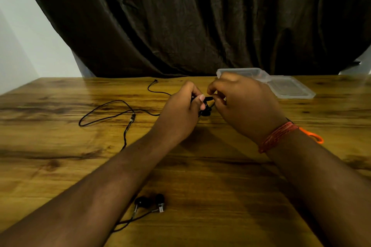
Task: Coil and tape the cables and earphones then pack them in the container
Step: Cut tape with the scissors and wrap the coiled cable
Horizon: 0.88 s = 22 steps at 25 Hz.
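At the middle of the wooden table (200,166), slightly toward twelve o'clock, both hands meet over a small black bundle of cable (206,111). The left hand (180,112) has its fingers curled round the bundle, thumb on top; the right hand (239,104) pinches a strand of it. The coiling step looks to be in hand, with no tape visible. The rest of the cable (112,110) trails loose toward nine o'clock, so the next move likely calls for drawing that slack in, loop by loop, without letting the coil spring open. The earbuds (152,202) lie at six o'clock, uncoiled. The clear container (261,75) sits at one o'clock with its lid (291,88) open beside it.
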Tool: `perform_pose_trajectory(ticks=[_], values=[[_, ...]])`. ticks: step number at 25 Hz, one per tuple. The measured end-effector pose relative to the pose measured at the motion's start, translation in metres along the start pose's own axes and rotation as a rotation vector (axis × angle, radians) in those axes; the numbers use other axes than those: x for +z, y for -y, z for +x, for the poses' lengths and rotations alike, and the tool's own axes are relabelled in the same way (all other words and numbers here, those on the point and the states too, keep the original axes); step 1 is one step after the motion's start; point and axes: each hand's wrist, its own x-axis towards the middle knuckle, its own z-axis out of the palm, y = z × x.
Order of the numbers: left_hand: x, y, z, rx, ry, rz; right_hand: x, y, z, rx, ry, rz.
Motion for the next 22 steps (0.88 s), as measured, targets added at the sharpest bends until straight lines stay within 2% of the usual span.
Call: perform_pose_trajectory(ticks=[9, 17, 22], values=[[-0.001, -0.005, -0.001, -0.009, -0.085, 0.033, 0.005, 0.008, -0.001, 0.075, -0.013, -0.008], [0.003, -0.007, -0.001, -0.203, -0.083, -0.089, 0.017, 0.023, -0.004, 0.095, -0.055, -0.023], [0.002, -0.01, -0.001, -0.298, -0.093, -0.262, 0.016, 0.026, -0.005, 0.049, -0.036, -0.095]])
